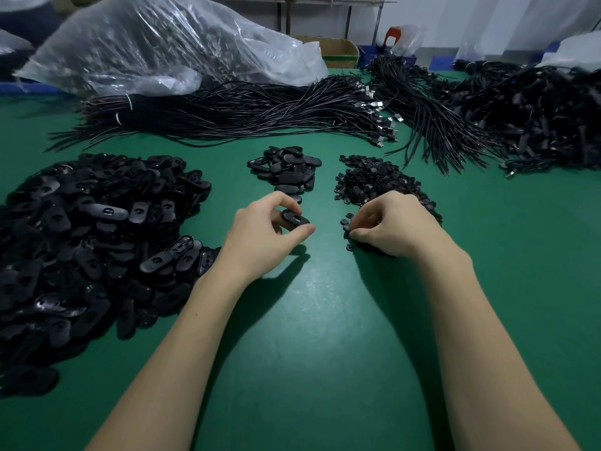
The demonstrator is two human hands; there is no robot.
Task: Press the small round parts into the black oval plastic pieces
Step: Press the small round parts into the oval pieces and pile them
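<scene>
My left hand [263,236] pinches one black oval piece [295,218] between thumb and fingers, held just above the green table [318,320]. My right hand [393,222] is curled over the near edge of a heap of small round parts [374,180], its fingertips pinching a small round part [347,227]. A small pile of black oval pieces [286,169] lies just beyond my left hand. A big heap of black oval pieces [91,229] covers the table's left side.
Bundles of black cables [260,112] lie across the back of the table, with more cables [527,115] at the right. A large clear plastic bag [156,43] sits at the back left. A cardboard box [338,50] stands behind.
</scene>
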